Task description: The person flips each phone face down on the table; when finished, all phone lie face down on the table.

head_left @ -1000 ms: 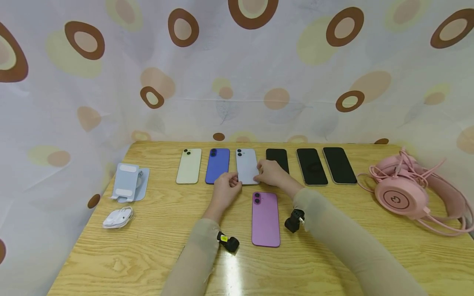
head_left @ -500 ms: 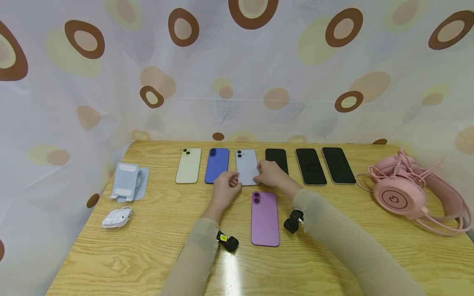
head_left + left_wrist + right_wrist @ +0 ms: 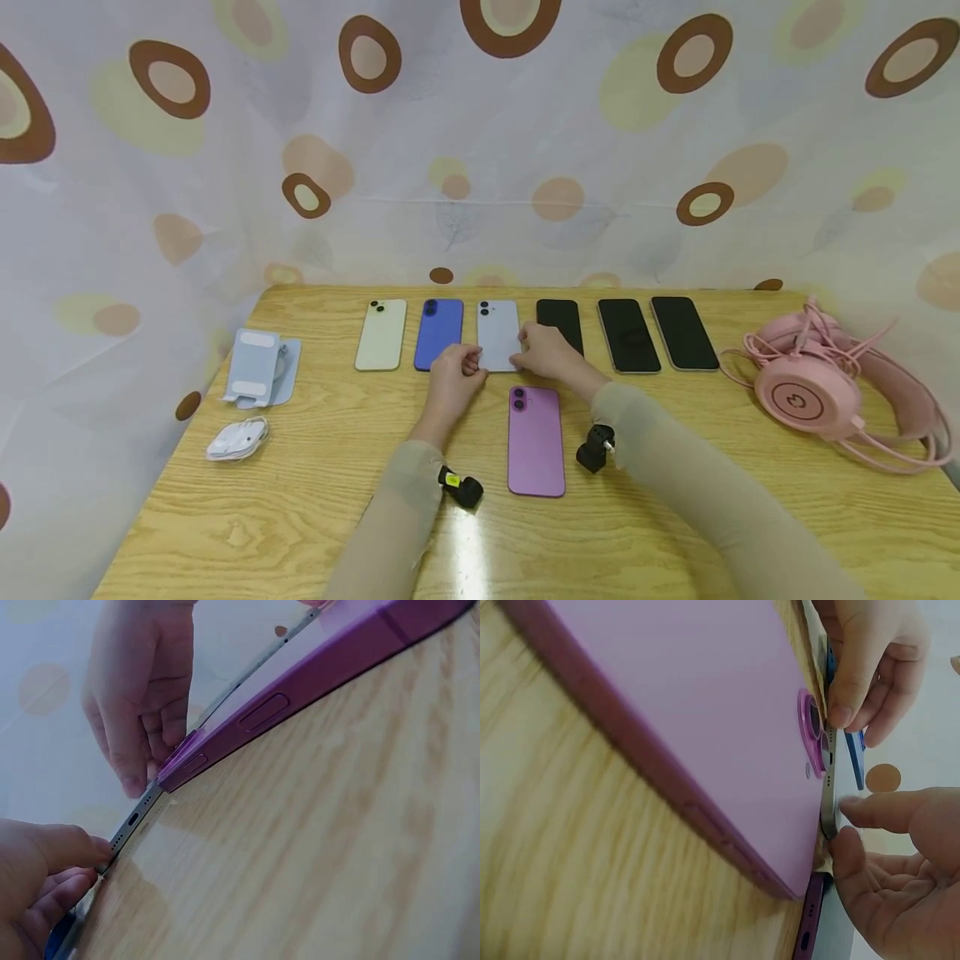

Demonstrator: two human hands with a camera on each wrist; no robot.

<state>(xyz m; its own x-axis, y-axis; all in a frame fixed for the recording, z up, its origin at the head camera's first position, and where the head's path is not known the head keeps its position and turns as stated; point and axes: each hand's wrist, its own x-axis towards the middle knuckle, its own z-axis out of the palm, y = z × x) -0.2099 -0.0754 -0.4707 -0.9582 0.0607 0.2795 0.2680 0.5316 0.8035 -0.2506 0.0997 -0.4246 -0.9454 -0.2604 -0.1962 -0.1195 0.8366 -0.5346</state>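
Note:
A white smartphone (image 3: 498,333) lies back up in the far row on the table, its two cameras at the top left. My left hand (image 3: 453,377) holds its lower left corner between thumb and fingers. At the lower right corner, my right hand (image 3: 549,350) grips the side edge. The left wrist view shows the left thumb (image 3: 75,846) against the phone's port edge. In the right wrist view, the right thumb and forefinger lie around the other corner. Just nearer the body rests a pink smartphone (image 3: 536,442), back up and untouched.
Left of the white phone lie a blue phone (image 3: 438,333) and a cream phone (image 3: 380,335). Several black-screened phones (image 3: 628,335) continue the row rightward. A light blue phone stand (image 3: 253,368) and white wired earphones (image 3: 237,439) sit left; pink headphones (image 3: 810,392) lie right.

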